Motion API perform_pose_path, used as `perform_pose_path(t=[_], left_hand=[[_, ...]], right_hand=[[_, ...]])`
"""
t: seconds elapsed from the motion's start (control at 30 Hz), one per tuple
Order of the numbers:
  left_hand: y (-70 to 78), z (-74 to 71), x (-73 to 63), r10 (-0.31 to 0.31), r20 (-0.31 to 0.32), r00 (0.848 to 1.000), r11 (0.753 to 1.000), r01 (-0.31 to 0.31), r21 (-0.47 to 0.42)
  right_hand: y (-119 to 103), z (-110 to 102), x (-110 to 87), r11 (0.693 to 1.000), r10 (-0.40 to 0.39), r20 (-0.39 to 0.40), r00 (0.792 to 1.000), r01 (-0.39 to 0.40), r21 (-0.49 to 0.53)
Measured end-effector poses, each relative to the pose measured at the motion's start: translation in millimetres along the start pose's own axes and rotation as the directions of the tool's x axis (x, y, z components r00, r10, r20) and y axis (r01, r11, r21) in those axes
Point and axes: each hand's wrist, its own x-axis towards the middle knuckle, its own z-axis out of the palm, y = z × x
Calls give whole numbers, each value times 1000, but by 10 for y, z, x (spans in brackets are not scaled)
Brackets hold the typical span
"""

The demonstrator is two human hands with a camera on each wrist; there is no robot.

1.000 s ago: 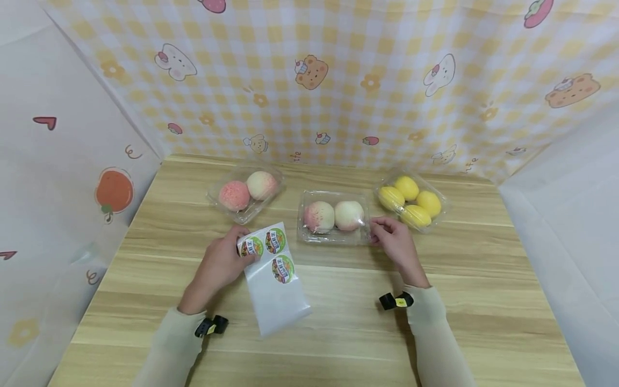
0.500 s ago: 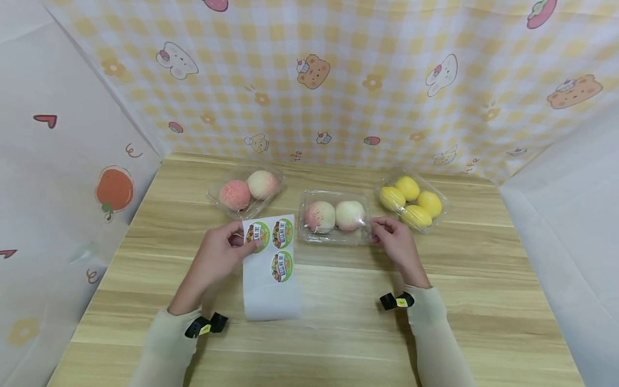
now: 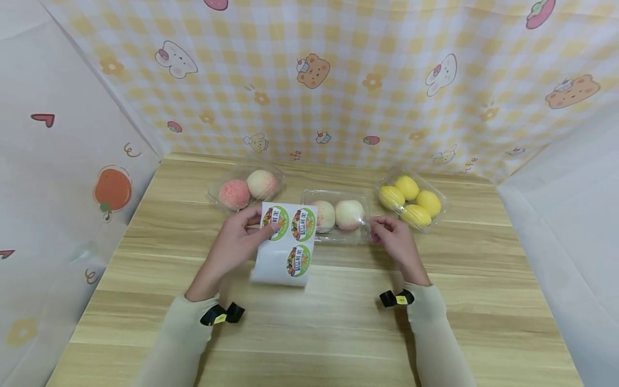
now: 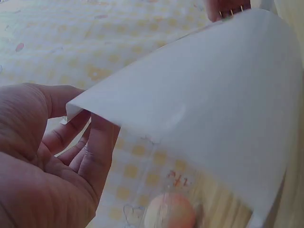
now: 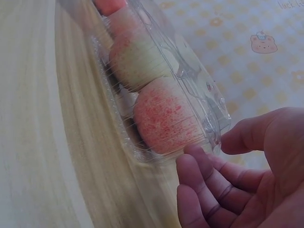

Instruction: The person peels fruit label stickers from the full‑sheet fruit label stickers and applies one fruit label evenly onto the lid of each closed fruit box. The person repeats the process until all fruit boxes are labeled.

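My left hand (image 3: 234, 244) pinches the upper left of a white sheet of round fruit stickers (image 3: 274, 267), its thumb over one green label. In the left wrist view, the sheet's blank back (image 4: 204, 99) bends in a broad curve. The sheet overlaps the left part of a clear plastic clamshell box (image 3: 344, 237) in the head view, partly hiding one of its two pale pink peaches (image 3: 350, 215). At the box's right end, my right hand (image 3: 397, 244) holds the corner, thumb by the lid edge and curled fingers at the end wall (image 5: 209, 142).
Behind on the left stands another clear box (image 3: 245, 214) with two peaches. At the right a third box (image 3: 444, 203) holds several lemons (image 3: 417, 216). All rest on a wooden table (image 3: 338, 333) before a yellow checked cloth (image 3: 377, 113).
My left hand has moved right and slightly up with the sticker sheet, from beside the middle box to over its left part. The sheet has turned more upright. My right hand stays in place.
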Motion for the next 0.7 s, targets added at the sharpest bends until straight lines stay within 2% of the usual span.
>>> perform_pose_path(t=[0.27, 0.5, 0.63, 0.7], left_hand=[[120, 235, 163, 63, 56, 996, 997, -60, -48], [182, 438, 245, 47, 101, 994, 997, -41, -66], [206, 518, 286, 62, 116, 991, 995, -52, -87], [227, 548, 304, 74, 123, 990, 994, -63, -95]], right_hand=[[-6, -9, 28, 1000, 8, 12, 1000, -9, 3], [-4, -16, 47, 1000, -2, 16, 1000, 2, -10], [-20, -20, 40, 1000, 2, 13, 1000, -2, -29], [-37, -22, 31, 998, -9, 11, 1000, 10, -69]])
